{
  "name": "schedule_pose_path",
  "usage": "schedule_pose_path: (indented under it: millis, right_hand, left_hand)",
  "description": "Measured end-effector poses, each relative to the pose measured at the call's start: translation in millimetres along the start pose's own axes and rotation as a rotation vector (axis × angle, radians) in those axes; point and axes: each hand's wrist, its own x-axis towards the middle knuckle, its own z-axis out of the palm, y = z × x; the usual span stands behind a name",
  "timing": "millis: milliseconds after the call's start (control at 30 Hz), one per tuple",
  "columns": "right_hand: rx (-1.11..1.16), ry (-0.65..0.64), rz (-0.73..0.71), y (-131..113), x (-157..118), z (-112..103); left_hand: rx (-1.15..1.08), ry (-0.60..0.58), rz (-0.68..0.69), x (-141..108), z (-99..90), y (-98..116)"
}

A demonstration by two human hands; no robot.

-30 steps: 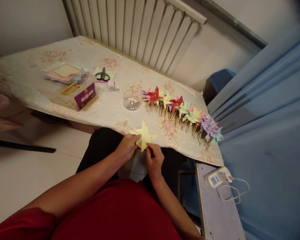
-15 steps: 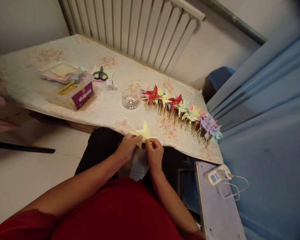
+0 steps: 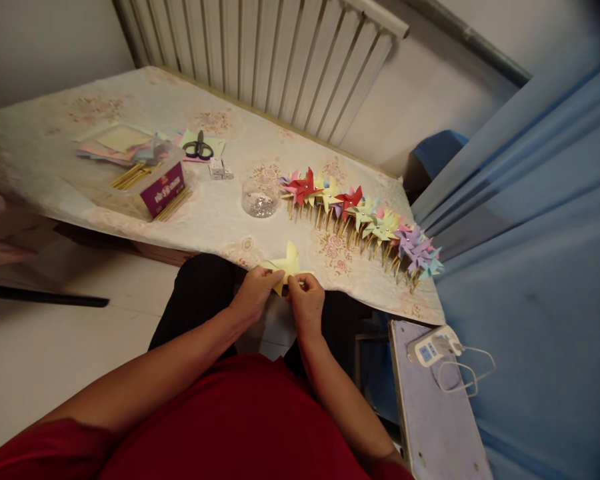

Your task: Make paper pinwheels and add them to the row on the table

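Observation:
A yellow paper pinwheel (image 3: 289, 261) is at the table's front edge, between my hands. My left hand (image 3: 258, 288) pinches its left side, thumb on top. My right hand (image 3: 306, 297) has thumb and fingers closed at its lower right side; any small part between those fingertips is hidden. Beyond my hands sits a clear round container (image 3: 260, 201) with small shiny pieces. A row of finished-looking colourful pinwheels (image 3: 365, 212) on sticks lies to its right.
A clear box with a purple label (image 3: 163, 192) holds sticks, with more sticks beside it. Coloured paper (image 3: 117, 141), scissors (image 3: 199, 147) and small white boxes (image 3: 220, 169) lie at the back left. A power strip (image 3: 434, 347) sits on a side stand at the right.
My right hand has shifted slightly left over the pinwheel, and its right-hand blade is now more covered. My left hand keeps its pinch. The view has moved slightly.

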Motion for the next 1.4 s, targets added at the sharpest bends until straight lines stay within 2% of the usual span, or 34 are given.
schedule_pose_path:
  millis: [133,333,667,733,800,867,933,1000,1100,1167,1233,1300,1400]
  right_hand:
    - [-0.022,-0.017,-0.009,-0.8,0.4,-0.5]
    - [-0.033,-0.038,-0.029,1.2,1.2,-0.9]
    - [-0.029,-0.028,-0.023,0.3,0.2,0.8]
    - [0.005,0.013,-0.016,0.3,-1.2,0.8]
    - [0.053,0.106,-0.033,1.2,0.4,-1.6]
    - [0.072,0.207,-0.070,1.0,7.4,-7.2]
    - [0.033,0.243,-0.109,-2.2,20.3,-15.8]
    - [-0.020,0.160,-0.141,-9.3,37.5,-24.8]
    - [-0.083,-0.130,-0.149,-23.8,64.5,-32.2]
    - [-0.105,-0.320,-0.111,-31.0,79.0,-30.2]
    - [-0.111,-0.448,-0.061,-32.9,89.3,-23.3]
    - [-0.126,-0.510,-0.036,-29.2,95.8,-14.0]
    - [-0.187,-0.513,-0.052,-17.3,101.3,-0.9]
  left_hand:
    - [0.027,0.037,0.006,-1.2,0.4,2.2]
    - [0.025,0.012,-0.006,0.1,-1.8,-0.8]
    - [0.060,0.046,0.030,4.3,-2.6,-1.2]
    - [0.040,0.036,0.034,6.7,-3.7,-0.4]
    - [0.005,0.011,0.036,10.1,-5.7,0.4]
    - [-0.028,-0.014,0.038,14.1,-8.1,1.5]
    - [-0.038,-0.019,0.033,18.6,-9.9,3.7]
    - [-0.047,-0.040,0.017,23.6,-10.5,7.0]
    - [-0.058,-0.113,0.004,32.3,-9.9,12.7]
    - [-0.049,-0.147,0.012,38.6,-9.7,15.6]
    - [-0.024,-0.161,0.017,44.4,-10.2,17.5]
    - [0.020,-0.150,0.012,48.9,-11.5,18.7]
    - [0.072,-0.121,-0.013,53.2,-14.7,19.7]
